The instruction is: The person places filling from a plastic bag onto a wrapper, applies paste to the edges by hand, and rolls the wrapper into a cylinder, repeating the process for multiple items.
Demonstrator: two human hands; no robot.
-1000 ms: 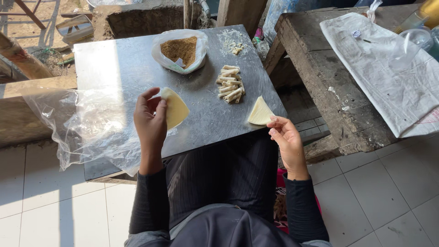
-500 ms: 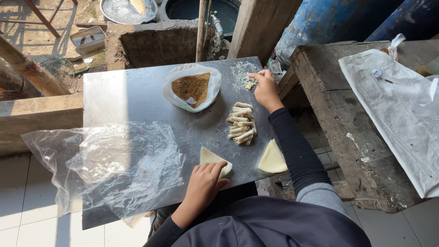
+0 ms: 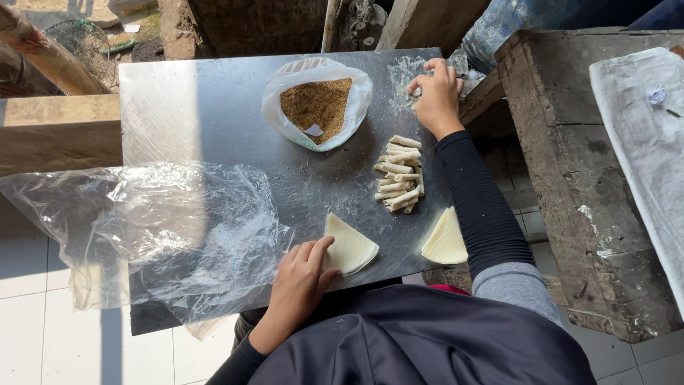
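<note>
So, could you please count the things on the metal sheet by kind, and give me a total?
Triangular wrapper stacks: 2
Pile of small rolls: 1
White bag of brown filling: 1
Clear plastic sheet: 1
White paste smear: 1
Total: 6
Left hand touches one stack; right hand is at the smear.

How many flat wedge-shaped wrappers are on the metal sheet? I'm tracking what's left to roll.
2. One wrapper lies at the near edge under the left hand; the other wrapper lies to its right, beside the right forearm. Either may be several stacked sheets.
</note>
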